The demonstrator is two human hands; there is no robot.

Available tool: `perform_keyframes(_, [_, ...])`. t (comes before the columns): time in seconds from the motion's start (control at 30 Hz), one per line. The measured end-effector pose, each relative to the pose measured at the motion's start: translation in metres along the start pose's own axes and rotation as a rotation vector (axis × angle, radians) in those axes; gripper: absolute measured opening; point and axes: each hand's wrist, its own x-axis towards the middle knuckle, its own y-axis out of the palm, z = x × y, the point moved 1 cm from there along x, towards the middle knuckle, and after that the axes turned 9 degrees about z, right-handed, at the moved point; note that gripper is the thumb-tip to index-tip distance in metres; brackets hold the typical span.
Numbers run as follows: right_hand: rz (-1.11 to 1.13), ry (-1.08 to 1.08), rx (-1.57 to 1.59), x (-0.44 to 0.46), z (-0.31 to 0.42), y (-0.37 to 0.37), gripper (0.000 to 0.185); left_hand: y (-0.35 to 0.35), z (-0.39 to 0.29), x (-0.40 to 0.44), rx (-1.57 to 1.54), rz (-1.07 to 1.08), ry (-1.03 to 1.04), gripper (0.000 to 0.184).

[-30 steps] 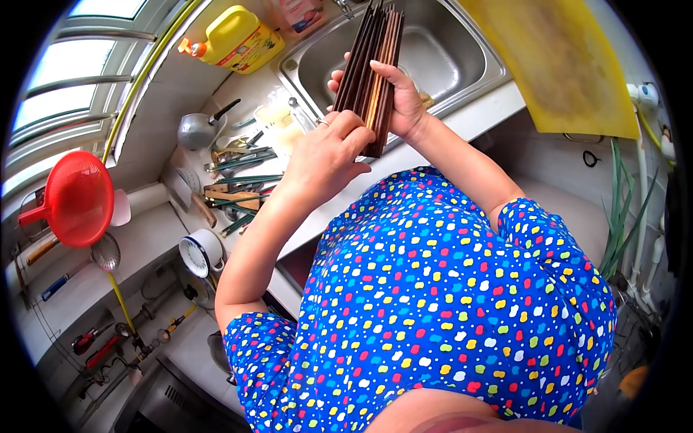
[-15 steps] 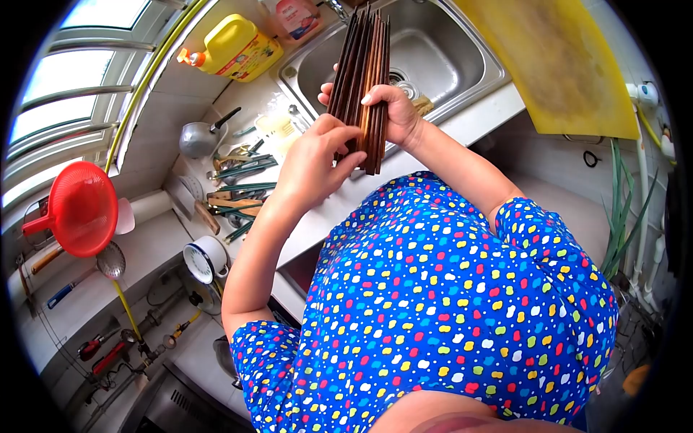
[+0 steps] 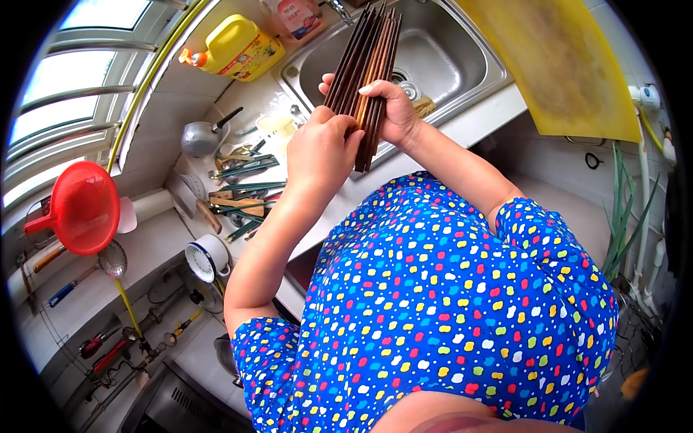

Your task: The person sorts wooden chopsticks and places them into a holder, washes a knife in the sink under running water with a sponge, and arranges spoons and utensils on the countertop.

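Observation:
A thick bundle of dark brown chopsticks (image 3: 370, 65) slants over the near edge of the sink, a few of them lighter brown. My right hand (image 3: 393, 112) is wrapped around the bundle, thumb across the front and fingertips showing on the far left side. Against the lower left of the bundle, my left hand (image 3: 321, 148) has its fingers bent and pinched together at the chopsticks. How many of them it grips is hidden by the fingers.
Behind the bundle lies a steel sink (image 3: 447, 61) with a sponge (image 3: 424, 106) at its edge. Cutlery (image 3: 245, 169) is spread on the counter to the left, near a small grey pot (image 3: 198, 139). A yellow detergent jug (image 3: 242, 49) and a yellow board (image 3: 556, 65) stand around the sink.
My left hand's fingers, earlier spread apart beside the bundle, have closed in on the chopsticks. The bundle's top has tilted slightly to the right.

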Motion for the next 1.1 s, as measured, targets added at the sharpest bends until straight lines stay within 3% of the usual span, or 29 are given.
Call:
perform_keyframes(0.57, [-0.012, -0.197, -0.013, 0.004, 0.011, 0.005, 0.048, 0.005, -0.023, 0.000, 0.119, -0.152, -0.106, 0.024])
perform_keyframes(0.77, [-0.017, -0.244, -0.041, 0.001, 0.010, 0.007, 0.047, 0.007, -0.020, 0.006, -0.055, -0.091, -0.146, 0.023])
perform_keyframes(1.1, [-0.043, -0.225, -0.056, 0.001, 0.006, 0.012, 0.046, 0.001, -0.022, 0.006, -0.015, -0.022, -0.208, 0.025])
